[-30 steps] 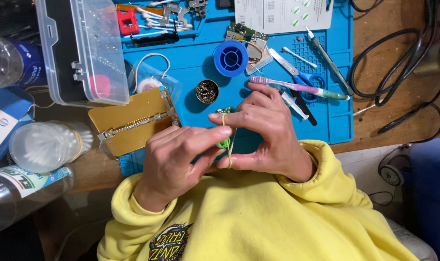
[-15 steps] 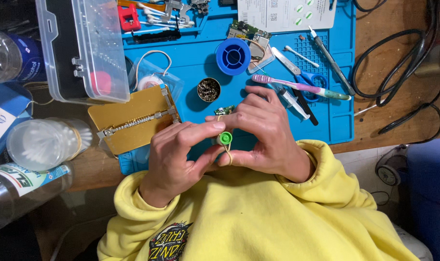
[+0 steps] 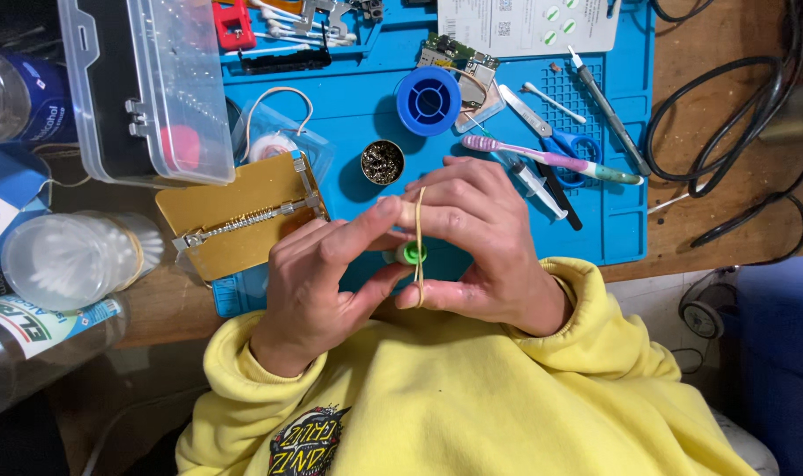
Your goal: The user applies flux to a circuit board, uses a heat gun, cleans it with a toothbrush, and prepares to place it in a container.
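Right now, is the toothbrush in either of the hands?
No, the toothbrush lies on the blue mat, beyond the hands, which hold a small green piece.

I'm getting an evenly lit, fairly bright picture from above, with the blue mat [image 3: 357, 97] saturated and sharp. Soft shadows sit just under the blue spool [image 3: 429, 100] and the hands. Mild glare runs along the clear plastic box [image 3: 145, 88] lid. The left edge falls dim around the bottles [image 3: 31, 344], and the lower right corner goes dark. No motion blur.
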